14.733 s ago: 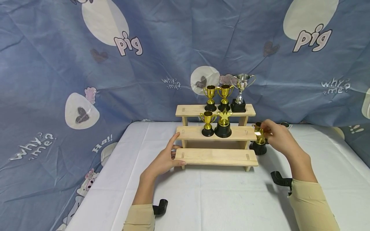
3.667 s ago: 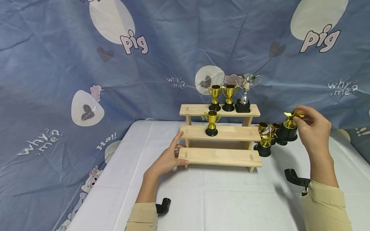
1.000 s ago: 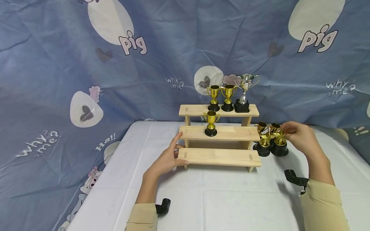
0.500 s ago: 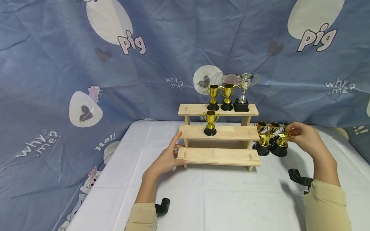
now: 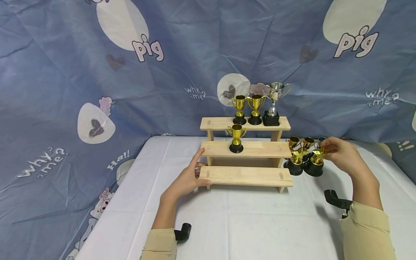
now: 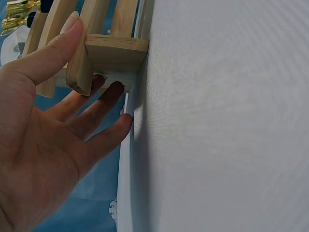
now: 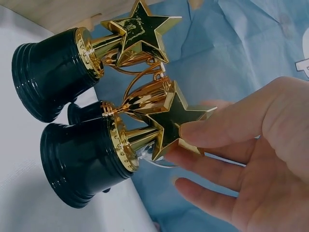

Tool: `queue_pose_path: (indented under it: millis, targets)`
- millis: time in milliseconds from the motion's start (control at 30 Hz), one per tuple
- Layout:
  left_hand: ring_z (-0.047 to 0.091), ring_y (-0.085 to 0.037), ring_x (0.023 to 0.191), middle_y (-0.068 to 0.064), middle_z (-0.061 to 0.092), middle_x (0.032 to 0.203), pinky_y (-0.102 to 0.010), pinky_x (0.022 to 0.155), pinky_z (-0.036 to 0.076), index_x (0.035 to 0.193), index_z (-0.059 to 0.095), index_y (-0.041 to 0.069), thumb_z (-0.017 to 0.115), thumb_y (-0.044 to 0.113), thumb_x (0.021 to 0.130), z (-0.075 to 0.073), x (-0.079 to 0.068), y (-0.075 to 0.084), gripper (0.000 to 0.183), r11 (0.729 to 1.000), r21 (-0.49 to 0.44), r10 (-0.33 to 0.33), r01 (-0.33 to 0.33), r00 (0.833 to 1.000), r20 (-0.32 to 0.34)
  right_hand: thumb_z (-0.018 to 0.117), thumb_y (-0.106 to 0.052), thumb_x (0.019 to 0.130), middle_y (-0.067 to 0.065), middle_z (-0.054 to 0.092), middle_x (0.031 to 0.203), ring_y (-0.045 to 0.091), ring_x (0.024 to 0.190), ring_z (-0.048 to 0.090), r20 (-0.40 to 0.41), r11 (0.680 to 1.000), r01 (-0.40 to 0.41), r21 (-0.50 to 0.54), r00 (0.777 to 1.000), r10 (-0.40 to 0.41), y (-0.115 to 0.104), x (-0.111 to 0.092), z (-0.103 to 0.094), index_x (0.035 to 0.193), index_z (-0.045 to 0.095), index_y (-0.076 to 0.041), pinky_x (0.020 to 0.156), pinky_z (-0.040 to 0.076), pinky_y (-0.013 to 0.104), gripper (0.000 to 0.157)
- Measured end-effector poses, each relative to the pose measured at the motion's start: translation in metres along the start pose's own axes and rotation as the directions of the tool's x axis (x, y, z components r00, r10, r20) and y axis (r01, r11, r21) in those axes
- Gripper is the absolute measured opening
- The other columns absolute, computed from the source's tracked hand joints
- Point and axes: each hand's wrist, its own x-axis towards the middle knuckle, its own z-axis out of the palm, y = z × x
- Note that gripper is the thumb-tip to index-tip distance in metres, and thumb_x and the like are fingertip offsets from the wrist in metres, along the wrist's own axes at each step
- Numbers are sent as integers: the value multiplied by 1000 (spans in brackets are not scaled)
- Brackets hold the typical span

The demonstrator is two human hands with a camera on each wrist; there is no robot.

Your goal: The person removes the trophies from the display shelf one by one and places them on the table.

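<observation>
My left hand point(image 5: 183, 182) holds the left end of a three-step wooden stand point(image 5: 245, 176), its thumb on the lowest step. In the left wrist view, the fingers reach behind the wooden step point(image 6: 79, 72). At the stand's right, my right hand point(image 5: 342, 155) pinches the gold star of a black-based star trophy point(image 5: 314, 169). That star trophy point(image 7: 82, 164) stands upright on the table beside another star trophy point(image 7: 55, 72). Behind them are two gold cups point(image 5: 307, 143) and a silver cup, partly hidden. One gold cup trophy point(image 5: 236, 137) stands on the middle step.
On the top step stand two gold cup trophies point(image 5: 255, 108) and, at the right, a taller silver cup trophy point(image 5: 271, 108). A white cloth point(image 5: 256, 224) covers the table, and a blue printed curtain point(image 5: 182, 72) hangs behind it.
The star trophy left the middle step, was carried through the air to the right, and now stands beside the other one on the table. My left hand has stayed on the stand.
</observation>
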Motion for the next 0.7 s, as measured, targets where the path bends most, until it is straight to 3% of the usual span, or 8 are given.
queue_pose_path:
  millis: [100, 233, 300, 367, 467, 533, 633, 700]
  targets:
    - [62, -32, 120, -5, 55, 137, -48, 98, 51, 148, 8, 64, 87, 19, 76, 1, 1, -1, 116, 1000, 1, -4, 4, 1000, -2, 62, 4, 86, 31, 63, 116, 19, 94, 64, -2, 999, 36, 7, 999, -36, -2, -1, -1, 120, 58, 7, 68, 48, 24, 35]
    - [60, -33, 123, -6, 54, 139, -50, 100, 50, 149, 7, 62, 87, 18, 77, 1, 1, -2, 116, 1000, 3, -20, 20, 1000, -5, 62, 7, 86, 29, 63, 119, -12, 90, 48, -5, 997, 70, 12, 998, -70, -5, -2, -2, 122, 59, 5, 68, 45, 15, 37]
    - [60, -35, 123, -9, 53, 141, -50, 100, 49, 152, 8, 57, 86, 15, 78, 0, -1, 4, 116, 999, 0, -33, 33, 999, -1, 61, 8, 86, 30, 61, 121, -2, 94, 55, -5, 997, 77, 18, 997, -77, -8, -3, -3, 125, 58, 5, 71, 45, 16, 39]
    - [60, -35, 123, -9, 53, 140, -49, 99, 50, 152, 8, 57, 86, 15, 78, 0, -1, 4, 115, 1000, -2, -29, 29, 1000, 0, 61, 7, 87, 30, 60, 125, 15, 102, 60, -9, 997, 82, 16, 997, -82, -11, -3, -2, 128, 57, 4, 81, 49, 27, 41]
    - [61, -34, 122, -8, 54, 139, -48, 96, 52, 151, 9, 59, 86, 17, 78, 0, -1, 3, 115, 1000, -8, -24, 24, 1000, 4, 62, 3, 89, 29, 59, 128, 35, 114, 55, -15, 995, 96, 12, 995, -96, -18, -3, -2, 131, 55, 3, 94, 45, 49, 43]
    - [62, -32, 121, -5, 54, 138, -46, 95, 53, 148, 8, 64, 87, 20, 77, 1, 1, -2, 115, 1000, -9, -14, 14, 1000, 2, 65, -3, 91, 28, 60, 128, 36, 114, 55, -22, 994, 107, 8, 994, -107, -21, -4, -1, 132, 55, 1, 97, 39, 60, 42]
    - [62, -31, 121, -5, 55, 137, -46, 95, 53, 147, 8, 65, 87, 20, 77, 1, 1, -1, 115, 1000, -10, -17, 17, 1000, 4, 67, -10, 92, 25, 61, 129, 37, 114, 54, -36, 993, 120, 3, 992, -120, -27, -5, 0, 133, 56, -2, 97, 39, 59, 42]
    - [62, -31, 121, -5, 55, 136, -46, 95, 53, 147, 8, 65, 87, 19, 77, 1, 0, -1, 115, 1000, -11, -15, 15, 1000, 4, 67, -12, 93, 23, 61, 129, 27, 111, 56, -47, 992, 128, 14, 991, -127, -31, -6, 1, 134, 56, -4, 96, 41, 57, 43]
